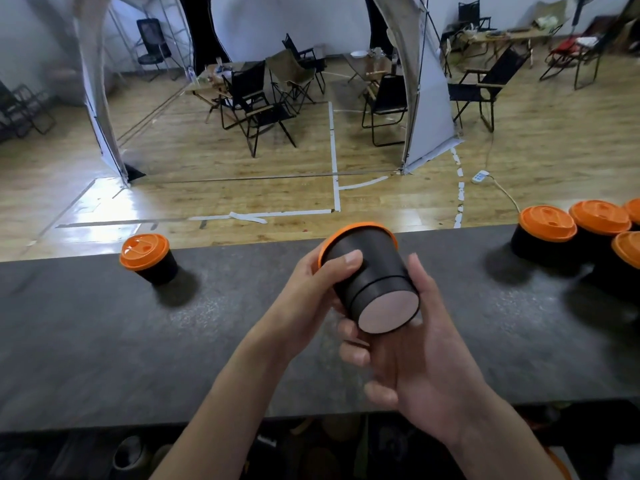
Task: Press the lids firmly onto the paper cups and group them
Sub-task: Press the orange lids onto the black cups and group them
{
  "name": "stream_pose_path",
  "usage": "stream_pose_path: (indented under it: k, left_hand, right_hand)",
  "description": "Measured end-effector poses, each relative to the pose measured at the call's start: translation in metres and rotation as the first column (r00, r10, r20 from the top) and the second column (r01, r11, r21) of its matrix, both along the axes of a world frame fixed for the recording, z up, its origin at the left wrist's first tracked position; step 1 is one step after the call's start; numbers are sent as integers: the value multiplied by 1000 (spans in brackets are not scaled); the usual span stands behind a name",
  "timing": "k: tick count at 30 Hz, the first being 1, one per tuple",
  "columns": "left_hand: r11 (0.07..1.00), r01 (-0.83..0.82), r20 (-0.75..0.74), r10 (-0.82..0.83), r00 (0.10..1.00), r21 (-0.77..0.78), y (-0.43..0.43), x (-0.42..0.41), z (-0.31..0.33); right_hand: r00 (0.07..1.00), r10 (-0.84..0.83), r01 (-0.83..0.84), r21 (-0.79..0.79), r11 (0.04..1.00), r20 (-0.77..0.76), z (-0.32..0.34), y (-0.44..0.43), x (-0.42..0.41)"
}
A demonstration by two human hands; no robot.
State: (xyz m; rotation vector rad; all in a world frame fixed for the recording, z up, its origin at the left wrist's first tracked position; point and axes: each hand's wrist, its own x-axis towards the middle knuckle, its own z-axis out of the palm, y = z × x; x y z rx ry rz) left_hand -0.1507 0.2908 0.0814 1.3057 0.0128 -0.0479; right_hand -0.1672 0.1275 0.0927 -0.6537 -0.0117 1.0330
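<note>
A black paper cup (370, 271) with an orange lid (346, 230) is held in the air above the dark counter, tipped so its pale bottom faces me and its lid points away. My left hand (308, 292) grips the cup's left side, thumb across the wall. My right hand (408, 344) cradles it from the right and below, fingers curled under the base. Another lidded black cup (149, 258) stands alone at the left. A group of several lidded cups (581, 237) stands at the right edge.
The grey stone counter (242, 341) runs across the view, its far edge dropping to a wooden floor. Folding chairs, tables and white tent panels stand well beyond. Dark clutter lies under the counter's near edge.
</note>
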Motion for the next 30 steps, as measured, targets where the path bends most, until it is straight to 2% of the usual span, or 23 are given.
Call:
stream_pose_path:
  k: [4, 7, 10, 16, 21, 25, 28, 30]
  left_hand:
    - [980, 94, 21, -92, 996, -174, 3, -5, 0]
    - [987, 12, -9, -14, 1000, -161, 0, 2, 2]
    - [991, 3, -7, -4, 1000, -136, 1, 4, 3]
    - [958, 81, -89, -110, 990, -276, 3, 2, 4]
    - [972, 54, -172, -95, 980, -229, 1, 4, -2]
    - [992, 76, -117, -88, 989, -102, 5, 3, -1]
    - [966, 187, -76, -203, 976, -176, 9, -2, -6]
    - [971, 167, -82, -183, 980, -170, 8, -2, -4]
  right_hand:
    - [997, 18, -12, 94, 996, -71, 2, 0, 1]
    - [1000, -15, 15, -31, 999, -19, 0, 1, 1]
    - [994, -88, 96, -143, 985, 62, 6, 2, 1]
    - [996, -84, 85, -113, 990, 14, 12, 3, -2]
    - [994, -110, 105, -146, 984, -20, 14, 6, -4]
    - [992, -75, 67, -88, 994, -99, 14, 4, -1]
    - [988, 6, 4, 61, 998, -157, 12, 3, 1]
    - [996, 13, -11, 17, 1000, -88, 10, 3, 2]
